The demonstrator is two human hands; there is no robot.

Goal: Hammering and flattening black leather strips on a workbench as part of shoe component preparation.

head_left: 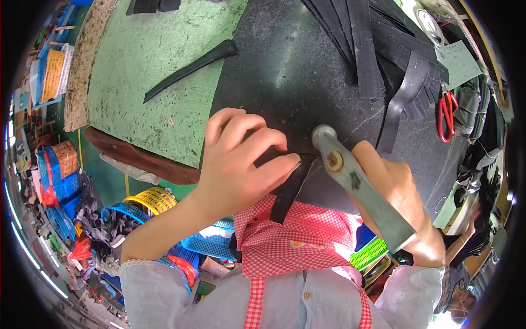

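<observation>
A hammer (372,200) with a grey metal head is gripped in my right hand (392,183). Its round face is just right of a black strip (291,192), and the wooden handle end shows in the head's eye. The strip lies at the near edge of the black work surface (274,71), its lower end hanging over my red checked apron. My left hand (241,162) is bent over the strip, thumb and fingers closed on its upper part. The fingers partly hide that end.
Another black strip (192,70) lies across the green board (148,60) at left. Several black strips (378,49) are piled at the far right, near red-handled scissors (446,116) and a paper sheet (459,63). Plastic baskets (153,200) stand below the table's left edge.
</observation>
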